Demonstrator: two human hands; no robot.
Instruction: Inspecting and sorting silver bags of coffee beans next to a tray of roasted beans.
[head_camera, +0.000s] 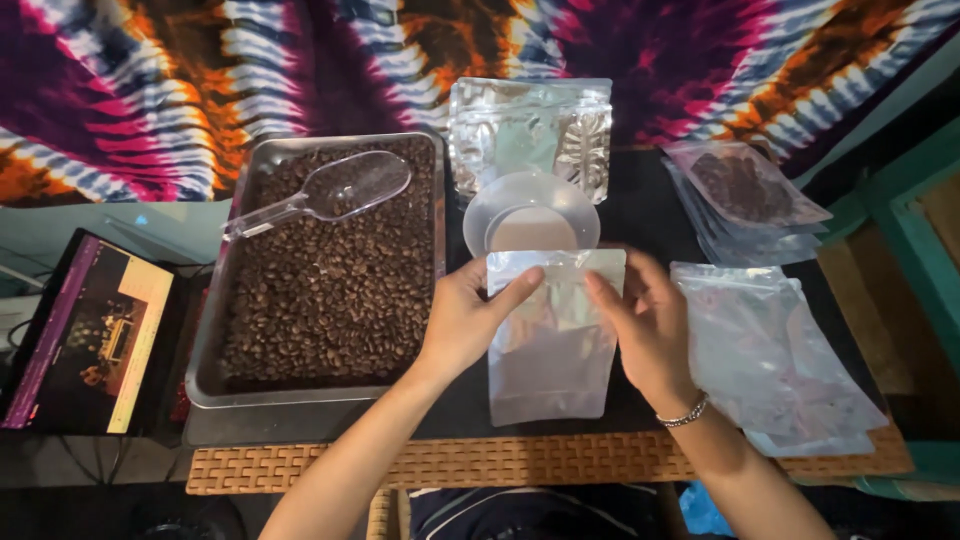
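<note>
Item: flat silvery foil stand-up pouch (553, 345), lying near the middle of the dark desk (640, 215), just right of the tray. The left hand (468, 318) is pinching its top left corner, thumb lying across the upper edge; the right hand (645, 325) is gripping the top right edge, fingers curled, a beaded bracelet (684, 414) circling the wrist.

Left: shallow rectangular metal tray (205, 375) holding brown roasted coffee beans (330, 290), with a clear plastic scoop (335, 190) resting on them.

Far centre: round clear plastic bowl (530, 212), and behind it standing foil pouches (530, 130).

Right: stack of empty clear pouches (770, 360); farther off, filled pouches of beans (745, 190).

Far left: lit screen (95, 335).
</note>
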